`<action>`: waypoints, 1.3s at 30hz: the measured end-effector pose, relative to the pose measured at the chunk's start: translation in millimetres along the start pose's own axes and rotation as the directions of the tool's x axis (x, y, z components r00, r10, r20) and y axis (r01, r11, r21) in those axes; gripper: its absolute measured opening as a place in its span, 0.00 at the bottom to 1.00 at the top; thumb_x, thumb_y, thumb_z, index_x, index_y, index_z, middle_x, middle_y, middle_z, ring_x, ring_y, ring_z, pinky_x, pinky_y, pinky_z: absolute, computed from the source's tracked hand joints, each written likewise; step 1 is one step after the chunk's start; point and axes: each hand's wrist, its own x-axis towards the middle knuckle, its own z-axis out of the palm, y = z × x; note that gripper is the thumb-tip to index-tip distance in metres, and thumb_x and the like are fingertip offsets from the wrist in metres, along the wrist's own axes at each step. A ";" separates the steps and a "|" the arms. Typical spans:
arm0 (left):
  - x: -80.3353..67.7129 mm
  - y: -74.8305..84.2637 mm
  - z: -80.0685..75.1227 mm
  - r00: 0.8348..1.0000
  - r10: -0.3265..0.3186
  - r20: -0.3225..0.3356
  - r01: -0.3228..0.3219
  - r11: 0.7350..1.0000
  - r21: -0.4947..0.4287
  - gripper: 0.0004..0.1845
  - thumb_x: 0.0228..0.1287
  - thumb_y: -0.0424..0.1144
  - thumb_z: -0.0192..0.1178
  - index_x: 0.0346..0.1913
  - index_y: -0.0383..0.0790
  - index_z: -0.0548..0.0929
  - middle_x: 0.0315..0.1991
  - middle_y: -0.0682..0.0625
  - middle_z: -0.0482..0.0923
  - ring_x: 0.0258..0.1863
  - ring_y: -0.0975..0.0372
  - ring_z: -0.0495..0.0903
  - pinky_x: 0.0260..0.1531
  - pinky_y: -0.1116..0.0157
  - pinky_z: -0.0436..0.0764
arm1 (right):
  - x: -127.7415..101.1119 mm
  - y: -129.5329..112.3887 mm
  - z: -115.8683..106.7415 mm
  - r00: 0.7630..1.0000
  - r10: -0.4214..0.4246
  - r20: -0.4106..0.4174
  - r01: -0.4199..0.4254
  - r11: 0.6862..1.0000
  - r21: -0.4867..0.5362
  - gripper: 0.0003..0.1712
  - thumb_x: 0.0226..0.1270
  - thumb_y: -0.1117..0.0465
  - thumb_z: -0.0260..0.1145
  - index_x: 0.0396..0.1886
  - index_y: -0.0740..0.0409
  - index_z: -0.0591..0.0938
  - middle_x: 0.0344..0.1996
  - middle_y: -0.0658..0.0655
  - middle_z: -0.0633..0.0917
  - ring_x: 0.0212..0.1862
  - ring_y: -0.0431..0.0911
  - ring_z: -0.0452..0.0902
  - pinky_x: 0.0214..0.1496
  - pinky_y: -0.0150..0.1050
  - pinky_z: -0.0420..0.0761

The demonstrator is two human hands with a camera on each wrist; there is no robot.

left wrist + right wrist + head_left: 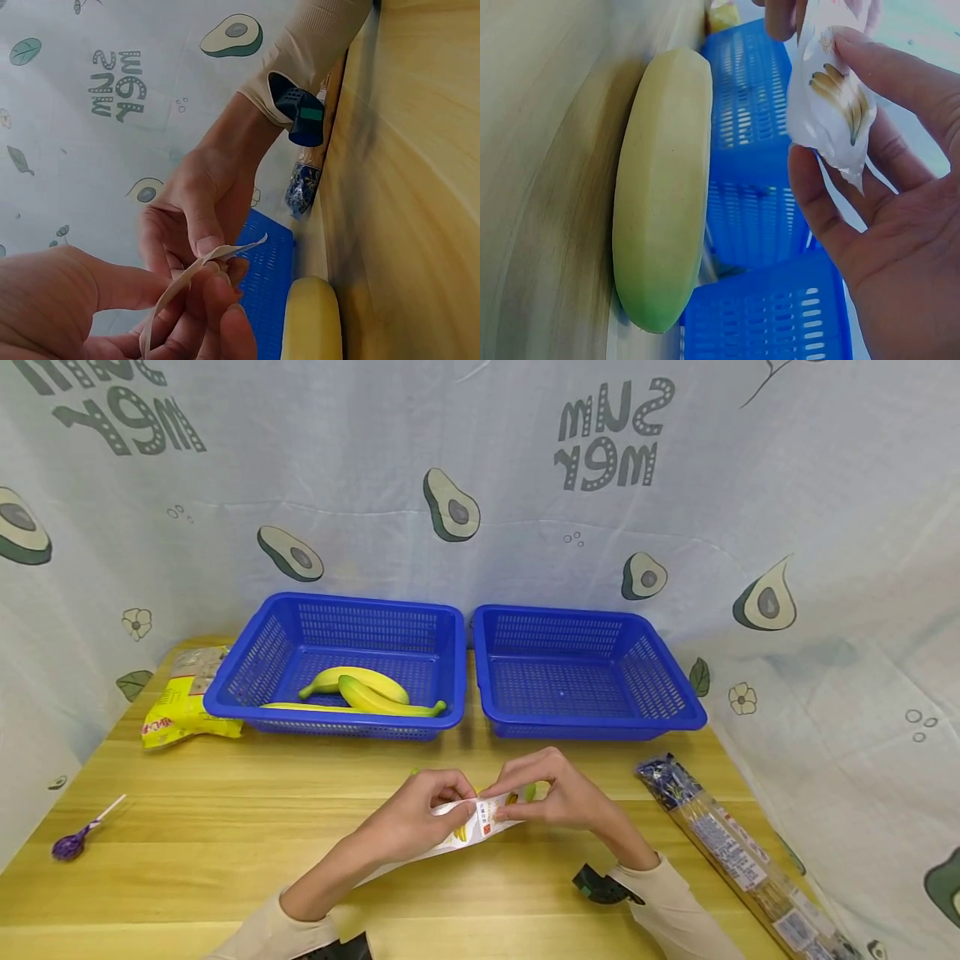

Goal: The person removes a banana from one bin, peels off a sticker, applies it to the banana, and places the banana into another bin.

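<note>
A white strip printed with bananas (486, 822) is stretched between both hands above the table. My left hand (412, 818) pinches it between thumb and fingers on the left. My right hand (561, 795) pinches the same strip further right, thumb and fingertips on it. In the left wrist view the strip (169, 295) appears edge-on, bent between the fingers. One yellow banana with a green end (664, 187) lies on the table just beyond the hands, apart from them; the head view hides most of it behind the hands and strip.
A blue basket (337, 722) with several bananas (386, 700) stands at the back left, beside another blue basket (592, 723). Around them on the table (225, 852) lie a yellow bag (180, 706), a purple lollipop (71, 846) and a long clear packet of sticks (738, 852).
</note>
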 end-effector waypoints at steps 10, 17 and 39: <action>-1.1 0.8 0.7 1.000 -0.023 0.016 0.023 0.999 -0.036 0.06 0.79 0.34 0.62 0.43 0.34 0.85 0.38 0.50 0.85 0.41 0.61 0.82 0.46 0.67 0.81 | 2.2 -2.7 3.2 0.999 -0.026 -0.030 0.024 0.997 -0.067 0.15 0.57 0.76 0.82 0.44 0.62 0.93 0.36 0.57 0.94 0.35 0.45 0.89 0.33 0.40 0.89; -0.6 0.7 0.7 1.000 -0.028 0.011 0.028 0.999 -0.029 0.07 0.79 0.36 0.63 0.43 0.35 0.85 0.39 0.50 0.86 0.41 0.61 0.82 0.46 0.66 0.81 | 3.4 -4.6 2.6 0.997 -0.060 -0.046 0.055 0.992 -0.110 0.16 0.56 0.77 0.82 0.44 0.62 0.92 0.37 0.59 0.94 0.37 0.47 0.91 0.37 0.39 0.90; 1.2 -1.9 2.9 0.999 -0.027 0.024 0.027 1.000 -0.009 0.08 0.80 0.38 0.63 0.42 0.37 0.85 0.37 0.53 0.84 0.41 0.61 0.81 0.55 0.56 0.80 | 1.7 -11.5 0.1 0.995 0.087 0.039 -0.082 0.991 -0.109 0.09 0.65 0.73 0.79 0.39 0.57 0.88 0.33 0.53 0.91 0.37 0.42 0.87 0.43 0.41 0.91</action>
